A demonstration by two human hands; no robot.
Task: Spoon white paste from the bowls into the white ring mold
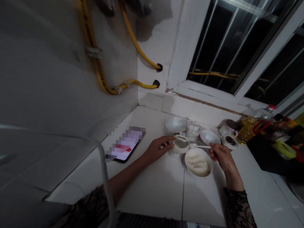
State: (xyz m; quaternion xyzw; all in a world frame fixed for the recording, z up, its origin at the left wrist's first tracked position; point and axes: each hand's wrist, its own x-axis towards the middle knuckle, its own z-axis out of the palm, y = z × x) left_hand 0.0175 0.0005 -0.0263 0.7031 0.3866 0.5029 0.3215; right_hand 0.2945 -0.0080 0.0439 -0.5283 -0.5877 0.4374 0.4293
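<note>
My left hand (161,147) steadies a small white jar (178,153), its fingertips on the left side and rim. A greyish round area shows at the jar's top; whether it is a lid or the contents I cannot tell. Pinched in my right hand (221,156) is a small white spoon (202,147), held level with its bowl end pointing left, beside the jar. Under the spoon stands a white bowl (210,171) with white powder (197,163) in it, its surface marked by grooves.
A phone (128,144) with a lit screen lies left of my hand. Behind the jar stand a white bowl (172,125), a clear plastic-looking container (193,129) and another bowl (209,137). Lidded jars (228,128), an oil bottle (248,128) and a dark box (264,155) are on the right.
</note>
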